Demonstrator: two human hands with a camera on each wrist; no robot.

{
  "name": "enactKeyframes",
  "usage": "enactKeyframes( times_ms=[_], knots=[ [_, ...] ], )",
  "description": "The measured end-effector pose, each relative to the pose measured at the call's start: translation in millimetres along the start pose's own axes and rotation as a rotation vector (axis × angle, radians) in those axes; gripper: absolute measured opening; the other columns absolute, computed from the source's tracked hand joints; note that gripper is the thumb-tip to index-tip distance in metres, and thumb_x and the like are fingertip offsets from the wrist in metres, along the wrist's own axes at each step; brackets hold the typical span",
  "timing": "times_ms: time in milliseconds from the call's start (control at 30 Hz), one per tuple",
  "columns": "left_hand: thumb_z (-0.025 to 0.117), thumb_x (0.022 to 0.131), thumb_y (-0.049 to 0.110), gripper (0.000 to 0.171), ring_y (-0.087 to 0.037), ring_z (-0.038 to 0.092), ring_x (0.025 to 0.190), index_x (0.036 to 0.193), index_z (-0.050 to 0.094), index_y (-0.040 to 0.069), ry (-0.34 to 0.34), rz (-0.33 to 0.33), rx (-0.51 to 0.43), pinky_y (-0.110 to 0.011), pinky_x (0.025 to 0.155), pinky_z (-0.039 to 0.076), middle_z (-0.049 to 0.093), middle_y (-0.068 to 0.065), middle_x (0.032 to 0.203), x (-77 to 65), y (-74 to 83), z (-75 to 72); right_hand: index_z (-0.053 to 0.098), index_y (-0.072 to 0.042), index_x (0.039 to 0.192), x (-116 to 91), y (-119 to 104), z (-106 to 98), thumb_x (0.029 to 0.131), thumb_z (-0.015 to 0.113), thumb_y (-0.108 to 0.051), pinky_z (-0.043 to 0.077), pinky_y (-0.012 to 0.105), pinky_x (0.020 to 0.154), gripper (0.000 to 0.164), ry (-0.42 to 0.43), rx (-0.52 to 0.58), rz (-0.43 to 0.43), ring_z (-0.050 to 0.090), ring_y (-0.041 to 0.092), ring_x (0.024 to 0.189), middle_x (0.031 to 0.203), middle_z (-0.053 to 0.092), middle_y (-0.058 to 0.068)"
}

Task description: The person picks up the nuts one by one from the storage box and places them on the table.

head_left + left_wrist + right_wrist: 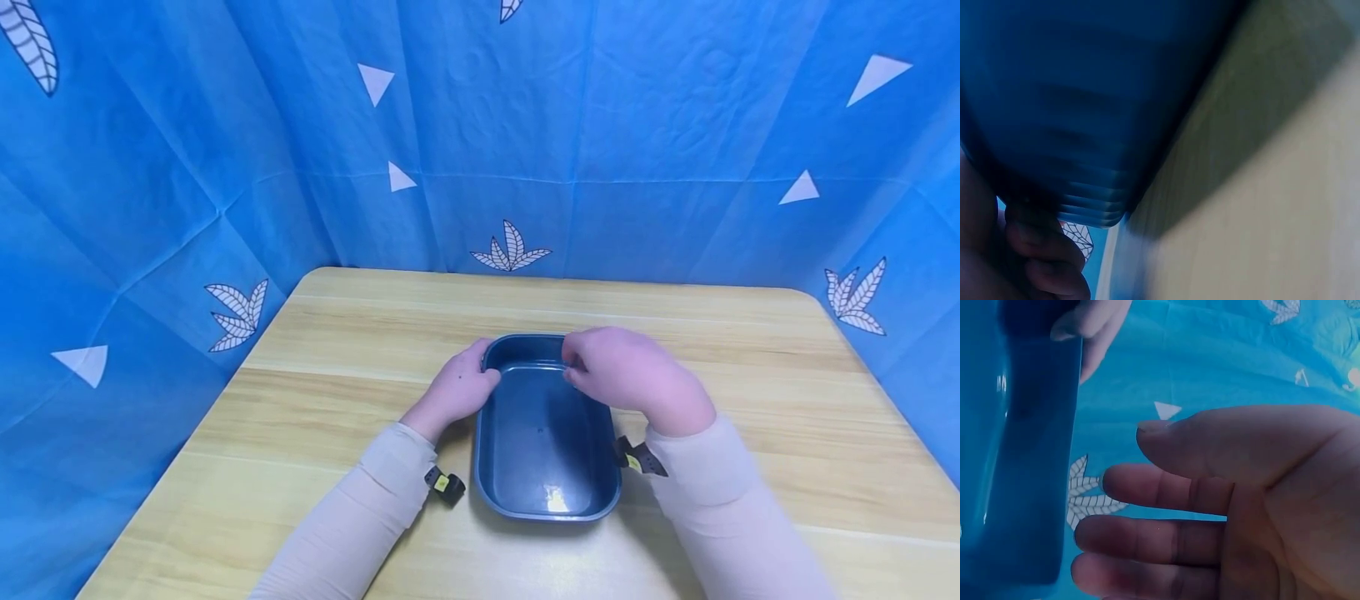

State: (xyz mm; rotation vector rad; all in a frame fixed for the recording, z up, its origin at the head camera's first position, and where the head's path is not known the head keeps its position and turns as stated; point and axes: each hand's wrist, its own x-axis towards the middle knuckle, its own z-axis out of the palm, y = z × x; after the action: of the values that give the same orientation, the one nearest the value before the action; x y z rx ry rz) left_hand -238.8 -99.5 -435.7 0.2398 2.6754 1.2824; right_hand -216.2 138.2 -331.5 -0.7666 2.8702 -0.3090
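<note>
A dark blue rectangular plastic tray (543, 442) with rounded corners and raised sides is in front of me, its long sides running away from me. My left hand (457, 383) grips its rim near the far left corner, thumb over the edge. In the left wrist view, curled fingers (1047, 250) show beside the ribbed outer wall of the tray (1085, 94). Over the far right corner hovers my right hand (630, 367). The right wrist view shows its fingers (1147, 540) loosely extended, holding nothing, apart from the tray's edge (1072, 456).
The tray is over a light wood-grain table (360, 358) with rounded far corners. Behind and at both sides hangs a blue curtain (480, 125) printed with white leaves and triangles. Each wrist wears a small black strap; the left one (446, 485) sits close to the tray.
</note>
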Motion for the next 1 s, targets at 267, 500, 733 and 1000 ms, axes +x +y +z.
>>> enactKeyframes(
  times_ms=[267, 500, 733, 1000],
  knots=[
    [0.050, 0.100, 0.024, 0.054, -0.029, 0.049, 0.136, 0.153, 0.043, 0.014, 0.006, 0.004, 0.009, -0.054, 0.109, 0.043, 0.052, -0.006, 0.149, 0.2, -1.5, -0.2, 0.069, -0.014, 0.107, 5.6, -18.3, 8.5, 0.094, 0.070, -0.026, 0.053, 0.035, 0.067, 0.018, -0.023, -0.089, -0.012, 0.057, 0.015, 0.072, 0.088, 0.065, -0.003],
    [0.050, 0.101, 0.025, 0.053, -0.027, 0.052, 0.132, 0.153, 0.043, 0.014, -0.009, -0.004, -0.001, -0.052, 0.109, 0.043, 0.054, -0.006, 0.146, -0.3, -0.1, -0.4, 0.068, -0.010, 0.108, 18.0, -22.7, 27.1, 0.093, 0.072, -0.028, 0.055, 0.036, 0.068, 0.024, -0.011, -0.102, -0.021, 0.059, 0.018, 0.077, 0.090, 0.066, 0.001],
    [0.050, 0.100, 0.026, 0.055, -0.028, 0.051, 0.134, 0.154, 0.041, 0.015, -0.019, -0.019, -0.007, -0.053, 0.110, 0.042, 0.053, -0.006, 0.148, -0.8, 0.4, 0.0, 0.066, -0.008, 0.097, 28.6, -18.7, 43.0, 0.094, 0.070, -0.024, 0.049, 0.033, 0.060, 0.017, -0.036, -0.103, 0.017, 0.054, 0.020, 0.069, 0.074, 0.057, 0.000],
    [0.049, 0.100, 0.027, 0.056, -0.028, 0.050, 0.135, 0.155, 0.040, 0.015, -0.017, -0.016, -0.005, -0.053, 0.110, 0.042, 0.052, -0.006, 0.149, 0.0, -0.9, -0.2, 0.067, -0.008, 0.099, 34.6, -16.2, 49.0, 0.095, 0.067, -0.028, 0.047, 0.033, 0.056, 0.020, -0.099, -0.112, 0.076, 0.055, 0.021, 0.062, 0.066, 0.056, 0.001]
  ],
)
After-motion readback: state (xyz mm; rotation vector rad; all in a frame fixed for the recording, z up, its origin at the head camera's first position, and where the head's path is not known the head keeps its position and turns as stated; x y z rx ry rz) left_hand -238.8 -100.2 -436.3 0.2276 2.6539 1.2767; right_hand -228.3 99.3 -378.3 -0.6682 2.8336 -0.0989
